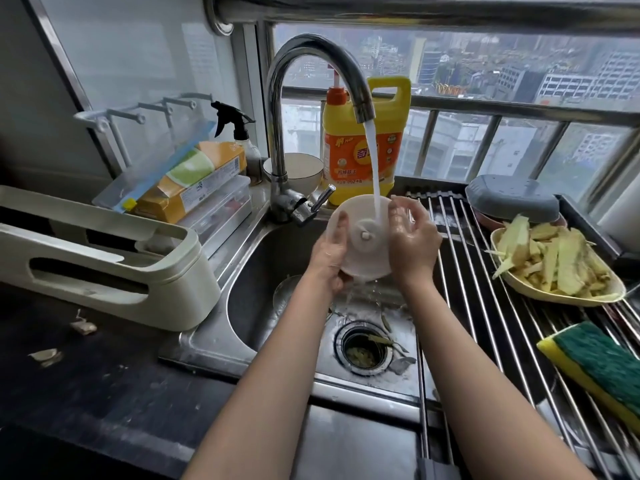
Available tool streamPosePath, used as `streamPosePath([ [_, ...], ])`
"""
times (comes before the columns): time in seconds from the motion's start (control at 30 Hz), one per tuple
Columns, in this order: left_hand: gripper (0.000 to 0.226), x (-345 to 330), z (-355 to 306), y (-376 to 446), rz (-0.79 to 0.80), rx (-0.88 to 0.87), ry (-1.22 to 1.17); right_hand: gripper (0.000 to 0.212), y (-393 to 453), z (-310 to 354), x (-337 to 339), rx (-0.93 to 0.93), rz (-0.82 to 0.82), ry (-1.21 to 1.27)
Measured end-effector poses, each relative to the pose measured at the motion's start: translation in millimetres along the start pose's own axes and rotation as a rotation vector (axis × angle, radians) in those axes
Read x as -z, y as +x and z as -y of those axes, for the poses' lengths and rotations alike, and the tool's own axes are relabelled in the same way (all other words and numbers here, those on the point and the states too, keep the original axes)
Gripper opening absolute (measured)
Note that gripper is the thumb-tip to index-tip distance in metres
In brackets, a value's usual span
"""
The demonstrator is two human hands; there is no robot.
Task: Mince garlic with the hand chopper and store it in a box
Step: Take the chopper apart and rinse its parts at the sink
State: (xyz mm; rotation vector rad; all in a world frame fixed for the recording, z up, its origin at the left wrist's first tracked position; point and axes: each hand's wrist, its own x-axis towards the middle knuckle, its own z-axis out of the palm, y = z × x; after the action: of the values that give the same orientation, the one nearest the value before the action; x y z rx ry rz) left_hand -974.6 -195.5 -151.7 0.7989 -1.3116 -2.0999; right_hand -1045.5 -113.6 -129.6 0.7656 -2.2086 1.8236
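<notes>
Over the steel sink [249, 306] I hold the white round chopper lid [363, 237], its underside with a small centre peg facing me. Water runs from the chrome tap [311, 57] onto the lid's centre and spills off its lower edge. My left hand [329, 258] grips the lid's left and bottom rim. My right hand [412, 240] holds the right rim, fingers curled over the edge. A clear round chopper bowl [294, 296] lies in the sink under my left forearm. Garlic skins [83, 325] lie on the dark counter at left.
A yellow detergent jug [360, 150], a white bowl [298, 171] and a spray bottle [239, 133] stand behind the tap. A cream rack [104, 265] sits left. On the roll-up drying rack [485, 306] at right: a dish of peelings [554, 265], a grey lidded container [512, 199], a green-yellow sponge [595, 368].
</notes>
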Motion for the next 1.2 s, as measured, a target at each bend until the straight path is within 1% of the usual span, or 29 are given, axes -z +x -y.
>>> streamPosePath([
  [0.1,0.04,5,-3,2,-0.219,-0.232,0.199,0.036,-6,4,-2,0.072,0.079,-0.065],
  [0.13,0.036,8,-3,3,-0.26,-0.317,0.289,0.04,-5,2,-3,0.073,0.107,-0.094],
  [0.2,0.039,11,-2,2,-0.262,-0.459,0.482,0.047,-1,-2,-2,0.03,0.168,-0.104],
  [0.23,0.04,10,-2,0,-0.25,-0.5,0.533,0.047,0,-4,-2,0.013,0.193,-0.109],
  [0.3,0.039,7,1,0,-0.26,-0.511,0.507,0.038,2,-6,-1,0.033,0.199,-0.144],
  [0.37,0.036,5,1,3,-0.301,-0.444,0.38,0.028,1,-4,-2,0.061,0.152,-0.153],
  [0.4,0.036,5,1,5,-0.297,-0.368,0.291,0.025,0,-3,-3,0.063,0.113,-0.148],
  [0.43,0.041,5,0,6,-0.254,-0.263,0.184,0.023,0,-2,-3,0.051,0.068,-0.126],
  [0.5,0.051,3,0,5,-0.087,0.061,0.01,0.025,1,-2,-2,0.004,-0.011,-0.046],
  [0.53,0.052,2,-1,1,0.002,0.194,-0.076,0.027,2,-1,-2,-0.024,-0.018,-0.006],
  [0.57,0.056,-1,0,-3,0.061,0.274,-0.18,0.028,1,1,-1,-0.048,-0.01,0.025],
  [0.6,0.063,-2,2,-3,0.078,0.304,-0.269,0.03,1,2,-1,-0.054,0.004,0.043],
  [0.63,0.067,-3,4,-3,0.061,0.296,-0.322,0.03,0,3,-1,-0.042,0.017,0.049],
  [0.67,0.065,-3,5,-1,0.002,0.237,-0.282,0.026,-2,5,-1,-0.027,0.038,0.055],
  [0.7,0.056,-2,6,2,-0.098,0.128,-0.15,0.02,-3,7,-1,-0.015,0.063,0.07],
  [0.73,0.046,0,6,4,-0.22,0.001,0.072,0.017,-5,8,-1,-0.015,0.081,0.094],
  [0.77,0.043,4,7,6,-0.319,-0.12,0.272,0.017,-6,8,-2,-0.019,0.103,0.13],
  [0.8,0.043,7,6,5,-0.363,-0.245,0.404,0.021,-5,8,-2,-0.026,0.137,0.161],
  [0.87,0.048,10,4,-1,-0.359,-0.411,0.532,0.027,-2,3,-2,-0.044,0.254,0.168],
  [0.93,0.048,8,4,-2,-0.354,-0.45,0.589,0.026,2,-2,-1,-0.112,0.367,0.167],
  [0.97,0.046,9,5,1,-0.342,-0.427,0.568,0.025,3,-3,-1,-0.152,0.378,0.172],
  [1.0,0.046,10,6,4,-0.315,-0.377,0.485,0.022,3,-3,-2,-0.173,0.356,0.174],
  [1.07,0.048,12,6,11,-0.221,-0.203,0.17,0.014,2,-2,-4,-0.192,0.279,0.22],
  [1.1,0.052,12,6,13,-0.146,-0.113,0.016,0.012,1,-1,-3,-0.23,0.245,0.299],
  [1.13,0.053,10,5,12,-0.055,-0.028,-0.101,0.016,2,-1,-1,-0.29,0.234,0.412],
  [1.2,0.053,6,2,7,0.094,0.18,-0.204,0.031,5,-4,4,-0.394,0.272,0.595],
])
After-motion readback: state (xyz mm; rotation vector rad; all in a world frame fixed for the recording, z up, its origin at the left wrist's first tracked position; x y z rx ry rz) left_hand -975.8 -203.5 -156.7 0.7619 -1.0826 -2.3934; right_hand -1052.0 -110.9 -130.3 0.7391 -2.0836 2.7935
